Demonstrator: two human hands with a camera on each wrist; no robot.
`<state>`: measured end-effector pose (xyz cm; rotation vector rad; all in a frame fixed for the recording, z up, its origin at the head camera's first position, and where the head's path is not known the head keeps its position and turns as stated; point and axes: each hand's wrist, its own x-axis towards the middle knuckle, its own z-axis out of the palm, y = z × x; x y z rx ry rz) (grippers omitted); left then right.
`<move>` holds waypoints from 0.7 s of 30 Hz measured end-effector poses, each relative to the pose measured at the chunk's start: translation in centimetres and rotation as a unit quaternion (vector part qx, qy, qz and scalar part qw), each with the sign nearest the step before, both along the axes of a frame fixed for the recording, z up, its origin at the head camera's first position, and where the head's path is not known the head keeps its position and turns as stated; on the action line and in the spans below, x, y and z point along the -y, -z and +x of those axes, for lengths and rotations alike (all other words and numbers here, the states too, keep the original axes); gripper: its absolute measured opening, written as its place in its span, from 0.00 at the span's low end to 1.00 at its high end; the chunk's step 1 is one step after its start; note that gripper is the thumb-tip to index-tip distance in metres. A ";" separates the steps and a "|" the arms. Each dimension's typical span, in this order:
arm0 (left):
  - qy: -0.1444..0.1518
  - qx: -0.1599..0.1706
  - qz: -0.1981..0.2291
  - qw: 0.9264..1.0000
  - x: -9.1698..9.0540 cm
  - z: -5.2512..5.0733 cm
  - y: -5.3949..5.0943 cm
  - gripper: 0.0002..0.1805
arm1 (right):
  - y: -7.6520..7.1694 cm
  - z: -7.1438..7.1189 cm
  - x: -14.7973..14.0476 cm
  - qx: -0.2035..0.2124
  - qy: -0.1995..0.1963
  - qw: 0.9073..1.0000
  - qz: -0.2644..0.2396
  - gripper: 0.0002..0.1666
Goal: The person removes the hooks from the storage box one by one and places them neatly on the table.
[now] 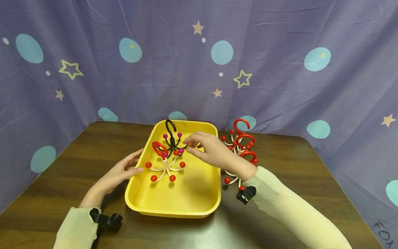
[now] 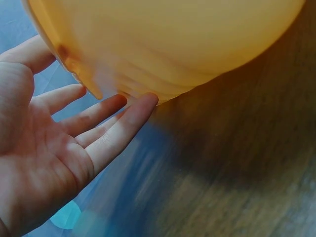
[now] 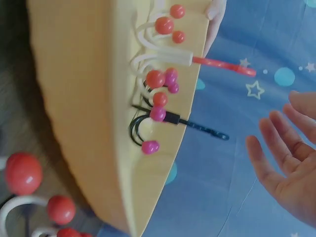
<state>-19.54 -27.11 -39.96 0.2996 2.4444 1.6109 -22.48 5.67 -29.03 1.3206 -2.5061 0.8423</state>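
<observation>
In the head view, a yellow plastic tray (image 1: 174, 204) holds two multi-arm hanging hooks. One hook hanger (image 1: 165, 166) has white arms, red ball tips and a red top hook. Behind it stands a black hook hanger (image 1: 172, 143) with magenta ball tips. My left hand (image 1: 119, 174) is at the tray's left side, thumb over the rim, fairly straight fingers touching the outer wall (image 2: 148, 74). Above the tray's right part, my right hand (image 1: 214, 150) is near the black hanger, fingers loosely bent. The right wrist view shows that hand (image 3: 291, 158) apart from both hangers, holding nothing.
Several more red-and-white hook hangers (image 1: 245, 140) stand close together on the wooden table (image 1: 286, 180), right of the tray. My right forearm passes over part of them. A purple curtain (image 1: 174, 69) with stars and dots hangs behind the table.
</observation>
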 end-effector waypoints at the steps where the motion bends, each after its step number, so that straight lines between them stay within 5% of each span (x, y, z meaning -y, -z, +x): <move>1: -0.001 0.001 0.001 1.000 0.0 0.0 0.0 0.38 | -0.1 0.0 0.4 -0.001 -0.001 1.000 0.003 0.12; 21: 0.007 -0.002 0.002 1.000 -0.1 0.2 -0.3 0.39 | 0.2 -0.4 5.7 0.049 0.013 0.998 0.028 0.24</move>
